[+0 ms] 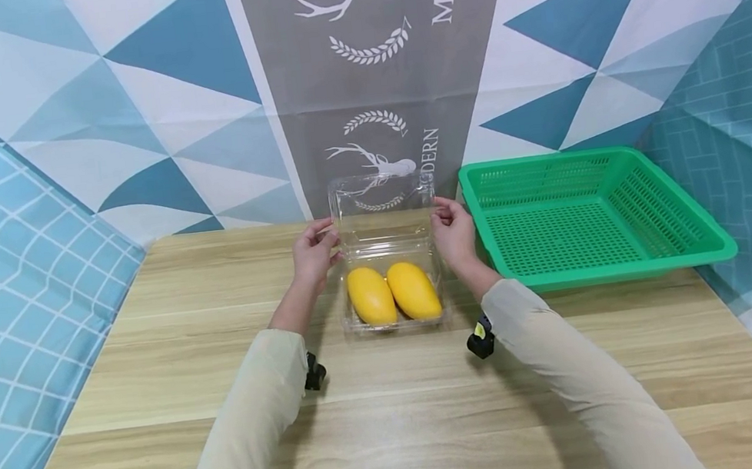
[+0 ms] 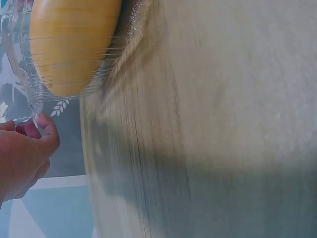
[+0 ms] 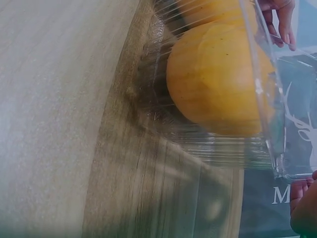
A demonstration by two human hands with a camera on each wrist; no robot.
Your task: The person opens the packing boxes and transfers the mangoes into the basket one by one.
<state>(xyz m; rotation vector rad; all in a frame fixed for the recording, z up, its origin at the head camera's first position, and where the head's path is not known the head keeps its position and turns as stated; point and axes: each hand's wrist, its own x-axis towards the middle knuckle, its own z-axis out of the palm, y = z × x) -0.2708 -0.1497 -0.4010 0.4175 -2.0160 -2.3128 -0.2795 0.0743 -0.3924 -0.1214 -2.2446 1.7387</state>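
Observation:
Two yellow mangoes lie side by side in the base of a clear plastic clamshell box. Its hinged lid stands raised at the far side. My left hand pinches the lid's left edge between thumb and fingers, as the left wrist view also shows near the box corner. On the other side, my right hand grips the lid's right edge with curled fingers. In the right wrist view, one mango shows through the ribbed plastic wall, and the right hand is partly cut off by the frame.
A green plastic basket with slotted walls stands to the right, close to my right hand. Everything rests on a wooden table. Patterned blue, white and grey sheets rise behind the table and at both sides.

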